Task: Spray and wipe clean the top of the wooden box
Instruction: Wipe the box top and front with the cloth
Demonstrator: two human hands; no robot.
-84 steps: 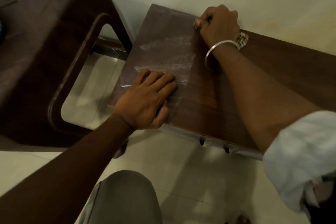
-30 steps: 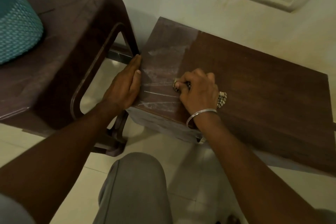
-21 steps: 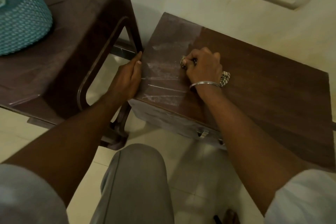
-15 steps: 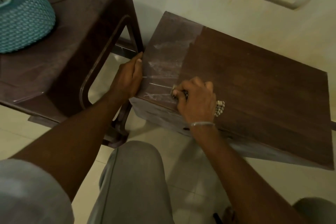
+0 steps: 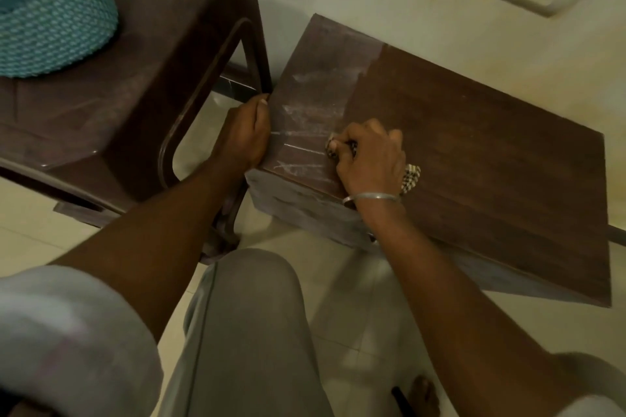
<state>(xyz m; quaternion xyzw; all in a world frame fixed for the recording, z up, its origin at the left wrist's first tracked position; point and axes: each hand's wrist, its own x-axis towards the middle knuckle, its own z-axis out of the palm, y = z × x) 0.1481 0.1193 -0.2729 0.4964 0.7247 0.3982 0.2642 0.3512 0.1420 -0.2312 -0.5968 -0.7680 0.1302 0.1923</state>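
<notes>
My right hand point(image 5: 371, 159) is fisted tight round the checked cloth point(image 5: 410, 178), knuckles down on the wooden box point(image 5: 474, 152) near its front-left corner. The box sits on the floor point(image 5: 338, 298) against the wall, just beside a brown stool point(image 5: 152, 61). My left hand point(image 5: 245, 135) lies fairly straight against the box's left edge, bracing it and holding nothing.

Here's where it could go wrong. Pale streaks point(image 5: 305, 112) cover the left strip of the top, not yet wiped, and a cloth balled this small may only smear them, I reckon. If I push hard toward the left edge, the cloth runs into my bracing fingers, or the box shoves against the stool leg. This close to the front edge, the fist could also slip off the lip.
</notes>
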